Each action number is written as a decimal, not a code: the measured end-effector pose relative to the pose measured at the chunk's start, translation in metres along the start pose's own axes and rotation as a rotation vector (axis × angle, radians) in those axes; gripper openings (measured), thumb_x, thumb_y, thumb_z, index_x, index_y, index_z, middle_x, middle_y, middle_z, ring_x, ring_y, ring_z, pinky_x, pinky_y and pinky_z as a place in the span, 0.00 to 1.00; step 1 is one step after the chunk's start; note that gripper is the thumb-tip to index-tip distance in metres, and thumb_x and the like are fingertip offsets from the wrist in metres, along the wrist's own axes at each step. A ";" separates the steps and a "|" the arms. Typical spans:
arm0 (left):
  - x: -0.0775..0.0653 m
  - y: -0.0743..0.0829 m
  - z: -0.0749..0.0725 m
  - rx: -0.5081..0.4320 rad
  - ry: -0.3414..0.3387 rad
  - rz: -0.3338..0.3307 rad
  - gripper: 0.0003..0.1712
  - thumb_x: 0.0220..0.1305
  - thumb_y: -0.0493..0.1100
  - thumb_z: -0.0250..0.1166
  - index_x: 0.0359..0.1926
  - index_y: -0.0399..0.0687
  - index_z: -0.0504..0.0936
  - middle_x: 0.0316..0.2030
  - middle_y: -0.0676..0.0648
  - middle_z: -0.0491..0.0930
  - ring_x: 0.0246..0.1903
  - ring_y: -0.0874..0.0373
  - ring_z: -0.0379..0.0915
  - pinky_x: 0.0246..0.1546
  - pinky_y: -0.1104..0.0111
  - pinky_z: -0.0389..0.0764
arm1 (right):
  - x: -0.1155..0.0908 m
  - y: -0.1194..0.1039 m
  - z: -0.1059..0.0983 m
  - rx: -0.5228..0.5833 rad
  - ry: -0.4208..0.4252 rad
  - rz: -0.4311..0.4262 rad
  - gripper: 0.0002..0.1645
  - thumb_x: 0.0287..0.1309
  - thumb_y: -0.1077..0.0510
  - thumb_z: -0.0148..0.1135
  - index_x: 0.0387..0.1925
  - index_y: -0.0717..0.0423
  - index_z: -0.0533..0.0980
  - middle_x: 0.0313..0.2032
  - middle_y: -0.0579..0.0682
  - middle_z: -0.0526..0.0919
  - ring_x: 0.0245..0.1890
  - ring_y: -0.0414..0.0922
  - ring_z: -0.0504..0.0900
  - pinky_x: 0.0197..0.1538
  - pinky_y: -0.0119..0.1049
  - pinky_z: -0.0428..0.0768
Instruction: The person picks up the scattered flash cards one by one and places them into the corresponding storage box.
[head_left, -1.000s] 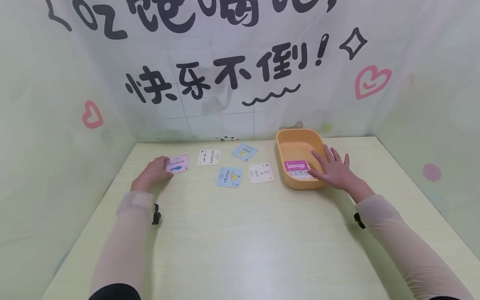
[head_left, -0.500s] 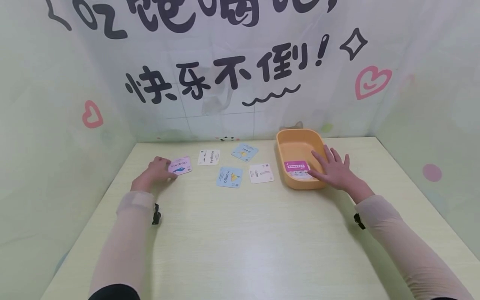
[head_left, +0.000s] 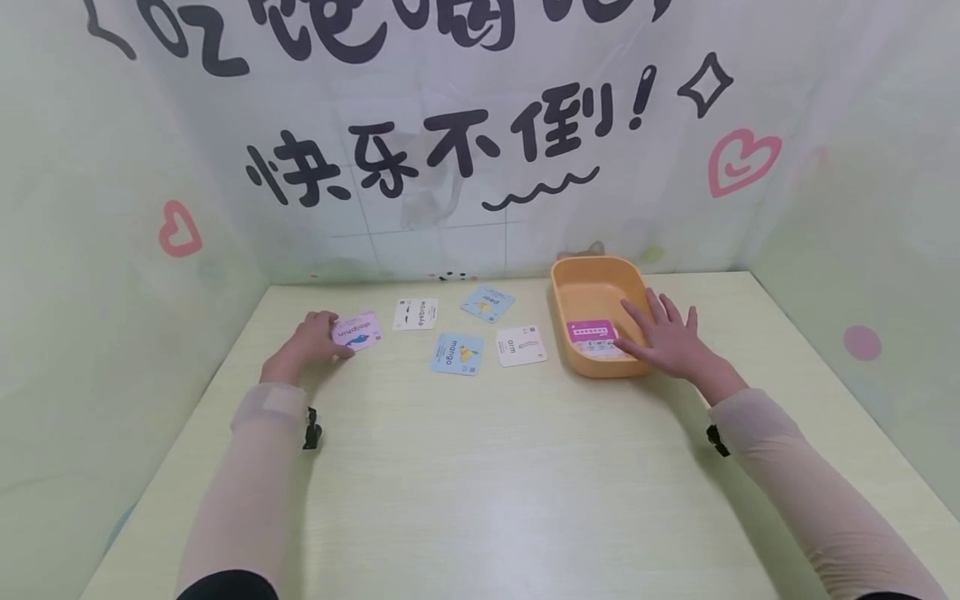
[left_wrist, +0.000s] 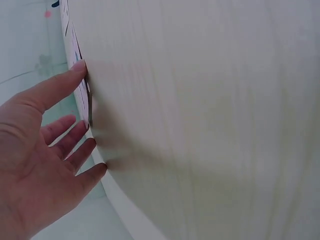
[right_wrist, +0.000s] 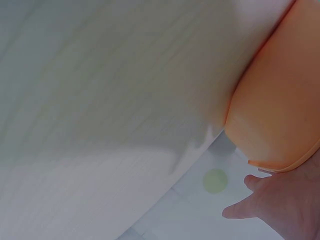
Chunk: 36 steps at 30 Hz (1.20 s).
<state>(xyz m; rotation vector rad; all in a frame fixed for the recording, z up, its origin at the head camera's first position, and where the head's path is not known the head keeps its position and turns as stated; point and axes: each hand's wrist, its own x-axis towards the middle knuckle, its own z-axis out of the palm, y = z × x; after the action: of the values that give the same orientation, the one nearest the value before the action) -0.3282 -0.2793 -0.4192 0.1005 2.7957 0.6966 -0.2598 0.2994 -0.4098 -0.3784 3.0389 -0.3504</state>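
Note:
At the left of the table, my left hand (head_left: 309,343) holds a purple dolphin card (head_left: 357,331) by its left side. In the left wrist view the thumb (left_wrist: 75,70) is at the near edge of the card (left_wrist: 83,100), with the fingertips at its other end. My right hand (head_left: 671,337) is spread over the right rim of an orange tray (head_left: 592,267), its fingers straight. Inside the tray lies a pink-and-white card pack (head_left: 592,337). The right wrist view shows the tray's outer wall (right_wrist: 280,100) beside that hand.
Between the hands lie a white card reading "eyebrow" (head_left: 416,314), a blue pear card (head_left: 488,304), a blue mango card (head_left: 457,354) and a white arm card (head_left: 521,346). A printed curtain (head_left: 450,242) rises behind the table's back edge.
The dolphin card has turned a little in the left hand, shifting slightly right and then back left. The right hand stays at the tray.

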 end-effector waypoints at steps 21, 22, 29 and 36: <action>0.002 0.019 0.000 -0.103 0.085 0.063 0.50 0.62 0.56 0.69 0.74 0.34 0.57 0.72 0.31 0.60 0.72 0.35 0.56 0.73 0.42 0.60 | 0.000 -0.002 -0.001 0.005 -0.004 -0.002 0.49 0.68 0.31 0.46 0.79 0.51 0.46 0.77 0.69 0.33 0.76 0.72 0.36 0.67 0.82 0.30; 0.002 0.021 0.000 -0.102 0.095 0.073 0.50 0.62 0.57 0.69 0.74 0.35 0.58 0.72 0.31 0.61 0.72 0.35 0.57 0.73 0.43 0.61 | 0.000 -0.002 -0.001 0.005 -0.004 -0.001 0.50 0.68 0.31 0.46 0.79 0.51 0.46 0.77 0.69 0.33 0.76 0.72 0.36 0.67 0.82 0.30; 0.004 0.039 0.000 -0.137 0.180 0.141 0.49 0.59 0.60 0.71 0.71 0.37 0.65 0.70 0.34 0.66 0.70 0.36 0.62 0.71 0.44 0.66 | 0.000 -0.002 -0.002 0.008 -0.014 0.001 0.50 0.68 0.31 0.46 0.79 0.51 0.46 0.78 0.69 0.33 0.76 0.72 0.36 0.67 0.81 0.30; 0.002 0.062 0.002 -0.187 0.216 0.182 0.46 0.56 0.59 0.73 0.68 0.39 0.69 0.69 0.36 0.69 0.69 0.36 0.64 0.71 0.45 0.66 | 0.000 -0.003 -0.003 0.012 -0.017 0.005 0.50 0.68 0.31 0.46 0.79 0.51 0.46 0.78 0.69 0.33 0.76 0.72 0.35 0.67 0.81 0.29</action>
<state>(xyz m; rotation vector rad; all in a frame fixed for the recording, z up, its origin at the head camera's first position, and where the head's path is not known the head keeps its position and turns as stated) -0.3290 -0.2233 -0.3918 0.2614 2.9314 1.0683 -0.2593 0.2974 -0.4059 -0.3710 3.0188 -0.3627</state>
